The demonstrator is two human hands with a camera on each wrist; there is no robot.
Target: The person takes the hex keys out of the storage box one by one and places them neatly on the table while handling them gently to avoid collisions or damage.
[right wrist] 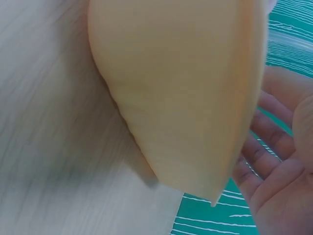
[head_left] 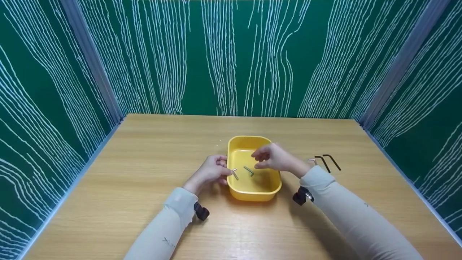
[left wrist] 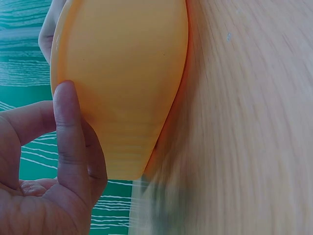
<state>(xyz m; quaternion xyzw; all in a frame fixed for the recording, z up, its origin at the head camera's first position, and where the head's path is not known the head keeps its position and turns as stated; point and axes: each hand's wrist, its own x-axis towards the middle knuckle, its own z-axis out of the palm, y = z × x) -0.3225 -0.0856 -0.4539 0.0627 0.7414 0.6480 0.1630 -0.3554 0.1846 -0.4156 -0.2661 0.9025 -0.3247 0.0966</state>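
A yellow plastic tub (head_left: 254, 196) stands on the table in the head view. At its left side my left hand (head_left: 213, 169) pinches the rim, thumb over the edge and fingers against the outer wall (left wrist: 127, 88). Inside lie two small L-shaped hex keys: one hex key (head_left: 235, 175) close by the left thumb, another hex key (head_left: 248, 170) nearer the middle of the floor. My right hand (head_left: 272, 157) hovers over the tub's right side, its fingers loosely bent and nothing visible between them. In the right wrist view the palm shows beyond the tub's rim.
To the right of the tub, two black hex keys (head_left: 332, 162) lie on the wooden table (head_left: 144, 151). Beside them is a silver hex key (head_left: 312, 160), partly hidden by the right sleeve. Green panels (head_left: 195, 72) with white lines surround the table's back and sides.
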